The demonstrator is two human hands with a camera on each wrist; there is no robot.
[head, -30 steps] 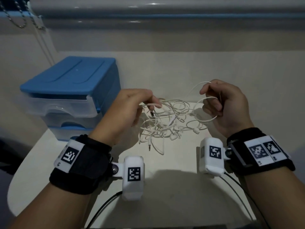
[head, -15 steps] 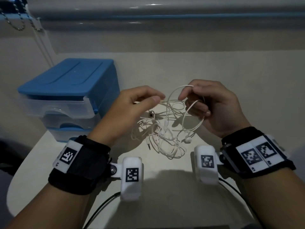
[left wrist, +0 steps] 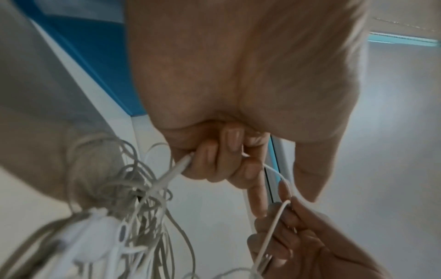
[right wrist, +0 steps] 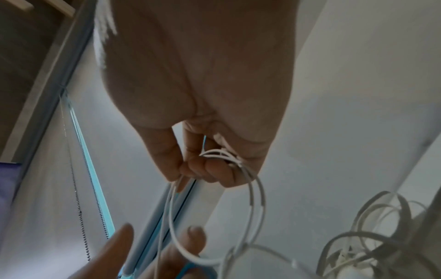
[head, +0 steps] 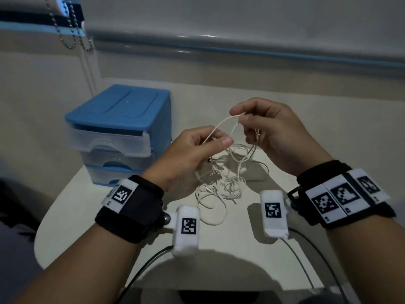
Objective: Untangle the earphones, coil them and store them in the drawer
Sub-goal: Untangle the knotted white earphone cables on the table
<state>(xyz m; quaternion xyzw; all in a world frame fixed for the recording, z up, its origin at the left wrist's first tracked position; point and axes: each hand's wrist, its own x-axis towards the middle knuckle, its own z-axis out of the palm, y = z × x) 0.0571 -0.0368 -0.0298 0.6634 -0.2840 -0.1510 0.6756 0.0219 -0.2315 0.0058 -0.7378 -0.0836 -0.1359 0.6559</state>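
Observation:
White tangled earphones (head: 221,178) hang above the white table (head: 219,270) between both hands. My left hand (head: 210,142) pinches a strand of cord between thumb and fingers, and its curled fingers (left wrist: 214,166) grip the cord in the left wrist view. My right hand (head: 243,121), slightly higher and to the right, pinches the top of a raised loop; its fingers (right wrist: 210,169) curl round several strands (right wrist: 253,207). The knot (left wrist: 133,207) dangles under the hands. The blue drawer unit (head: 118,132) stands to the left, its translucent drawers pushed in.
A bead chain of a window blind (head: 70,29) hangs at the back left. A wall with a ledge (head: 241,47) runs behind the table. Black cables (head: 306,260) from the wrist cameras trail over the table's near edge.
Both hands have risen and come closer together, lifting the tangle. The right hand moved left and up with a loop; the left hand stays pinched on its strand.

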